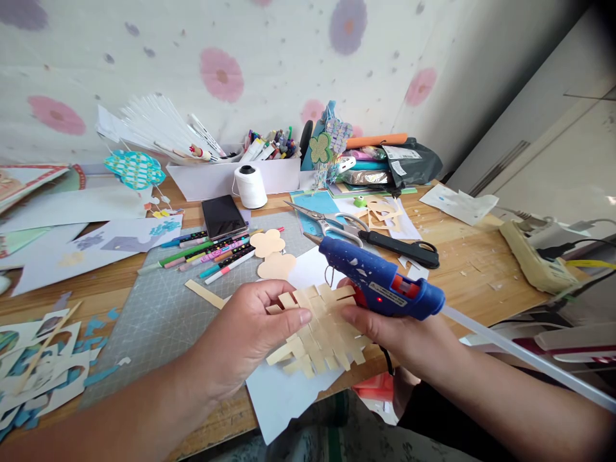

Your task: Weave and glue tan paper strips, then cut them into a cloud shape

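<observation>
Wall: white, with pink and purple flowers, behind a wooden desk.
Weave: beige paper strips crossed over and under, ends sticking out around it; held between both hands above the desk's front edge.
Left hand: narrow pinch on the weave's left part, thumb on top, the other fingers mostly hidden behind.
Right hand: thumb against the weave's right edge, glue gun in the same hand; its other fingers are mostly hidden.
Gun details: blue body, red light lit, nozzle toward the upper left; a pale glue stick runs from its back across the right forearm.
Sheet: pale, under the weave, one corner past the desk's front edge.
Strip: beige, on the grey mat, just beside the left hand.
Cutouts: two, beige and rounded, beyond the weave.
Pens: many colours, left of the cutouts, near a dark phone.
Scissors: beyond the gun, partly over blue paper.
Spool: white thread, in front of a white box of markers.
Scraps: blue and white, heaped at the left.
Power strip: at the right, cables plugged in.
</observation>
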{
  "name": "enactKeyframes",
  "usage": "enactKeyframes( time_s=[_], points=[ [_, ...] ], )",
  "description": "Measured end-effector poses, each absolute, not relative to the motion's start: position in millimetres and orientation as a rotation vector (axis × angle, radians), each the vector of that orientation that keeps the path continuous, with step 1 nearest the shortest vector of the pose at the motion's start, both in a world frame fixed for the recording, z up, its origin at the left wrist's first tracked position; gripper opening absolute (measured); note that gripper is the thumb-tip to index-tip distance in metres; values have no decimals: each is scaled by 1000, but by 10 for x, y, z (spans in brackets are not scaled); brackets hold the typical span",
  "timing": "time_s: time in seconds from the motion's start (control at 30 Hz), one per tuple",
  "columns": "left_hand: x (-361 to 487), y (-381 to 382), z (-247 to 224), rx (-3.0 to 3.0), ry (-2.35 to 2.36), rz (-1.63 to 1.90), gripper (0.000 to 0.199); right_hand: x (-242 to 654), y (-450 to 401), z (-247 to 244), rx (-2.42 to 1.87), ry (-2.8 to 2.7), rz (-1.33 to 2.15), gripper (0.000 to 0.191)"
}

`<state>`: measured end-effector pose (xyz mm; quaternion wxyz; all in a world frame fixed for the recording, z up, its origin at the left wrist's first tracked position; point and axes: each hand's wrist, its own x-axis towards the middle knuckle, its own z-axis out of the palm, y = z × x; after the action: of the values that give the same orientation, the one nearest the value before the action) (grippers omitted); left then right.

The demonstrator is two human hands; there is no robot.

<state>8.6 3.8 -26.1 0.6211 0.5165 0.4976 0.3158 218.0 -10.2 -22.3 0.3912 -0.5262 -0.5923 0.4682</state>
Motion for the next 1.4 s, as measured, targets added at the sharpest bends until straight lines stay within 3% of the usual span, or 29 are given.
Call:
enactKeyframes(
  time_s=[0.23, 0.4, 1.1, 1.4],
  points=[
    [-24, 79, -84, 1893, 1340, 1036, 8, 2547, -82, -42, -1239, -1724, 943, 15],
    [-61, 84, -33, 2325, 1237, 1235, 16, 2665, -149, 211, -1085, -2078, 767, 20],
    [-147, 77, -119, 2882, 1061, 1100, 27, 2618, -209, 218, -1182, -2295, 839, 10],
    [-110, 83, -106, 3034, 959, 1216, 13, 2604, -216, 201, -1245, -2331, 811, 19]
  ],
)
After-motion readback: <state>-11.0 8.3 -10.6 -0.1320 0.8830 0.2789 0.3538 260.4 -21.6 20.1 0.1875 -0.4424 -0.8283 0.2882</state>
